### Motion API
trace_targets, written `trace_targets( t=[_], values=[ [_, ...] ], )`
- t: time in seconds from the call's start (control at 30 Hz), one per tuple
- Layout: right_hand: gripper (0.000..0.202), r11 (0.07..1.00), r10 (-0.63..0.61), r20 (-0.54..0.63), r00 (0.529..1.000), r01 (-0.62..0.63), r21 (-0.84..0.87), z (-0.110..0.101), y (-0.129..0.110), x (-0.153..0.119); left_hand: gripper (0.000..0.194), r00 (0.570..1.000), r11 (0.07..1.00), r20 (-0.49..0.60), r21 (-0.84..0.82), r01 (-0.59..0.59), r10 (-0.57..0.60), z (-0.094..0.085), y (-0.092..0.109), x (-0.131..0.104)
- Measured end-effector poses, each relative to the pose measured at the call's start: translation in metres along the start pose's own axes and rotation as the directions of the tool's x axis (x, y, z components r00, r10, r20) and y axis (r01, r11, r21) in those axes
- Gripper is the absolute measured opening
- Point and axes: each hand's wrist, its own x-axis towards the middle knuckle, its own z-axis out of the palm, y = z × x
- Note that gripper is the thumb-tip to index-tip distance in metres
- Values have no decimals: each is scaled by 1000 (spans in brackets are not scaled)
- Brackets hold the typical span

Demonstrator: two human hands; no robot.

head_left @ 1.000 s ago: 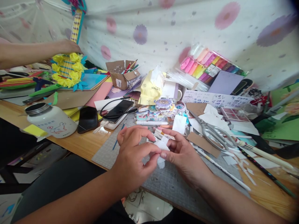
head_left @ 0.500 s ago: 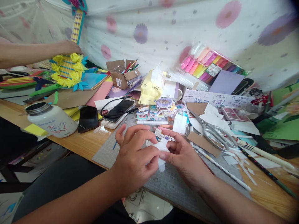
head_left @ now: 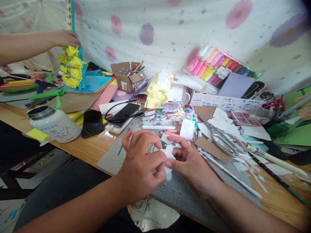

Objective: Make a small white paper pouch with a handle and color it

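Observation:
A small crumpled white paper piece point(head_left: 169, 152) is pinched between my two hands above the grey cutting mat point(head_left: 109, 161). My left hand point(head_left: 143, 161) has thumb and index finger closed on its left side, the other fingers curled. On the right side, my right hand point(head_left: 186, 158) grips it between thumb and fingers. Part of the paper is hidden behind my fingertips. Just beyond my hands lie several markers point(head_left: 170, 139) and a stack of colourful cut-outs point(head_left: 160, 117).
Silver scissors point(head_left: 222, 139) and a long white stick point(head_left: 233, 176) lie at the right. A white jar point(head_left: 57, 124) and phones point(head_left: 92, 123) are on the left. Another person's hand point(head_left: 66, 38) holds a yellow-flowered craft point(head_left: 73, 69) at the back left.
The other person's hand has shifted left and turned the yellow-flowered craft more edge-on. My hands have hardly moved, still holding the white paper.

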Motion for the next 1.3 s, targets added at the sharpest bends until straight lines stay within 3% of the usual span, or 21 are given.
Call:
trace_targets(
  t=[0.23, 0.53, 0.77, 0.93, 1.1, 1.3],
  values=[
    [68, 1000, -13, -33, 999, 14, 16, -2, -1, 0, 17, 996, 988, 67, -142, 65, -56, -6, -1, -2],
    [58, 986, -47, -17, 999, 49, 160, -6, -3, 3, 24, 975, 894, 195, -411, 176, -102, -28, -20, -2],
    [56, 972, -41, -51, 998, 51, 228, -5, -5, 5, 30, 967, 924, 209, -320, 208, -145, -23, -22, 0],
    [59, 974, -34, -81, 996, 51, 222, -5, -7, 5, 14, 946, 915, 223, -280, 292, -234, -18, -25, -1],
    [59, 978, -40, -83, 996, 56, 200, -5, -8, 5, 15, 933, 897, 221, -280, 341, -286, -12, -31, -3],
    [57, 982, -103, -73, 992, 113, 152, -3, -5, 2, 9, 990, 976, 50, -165, 140, -133, -5, -18, -2]
  ],
)
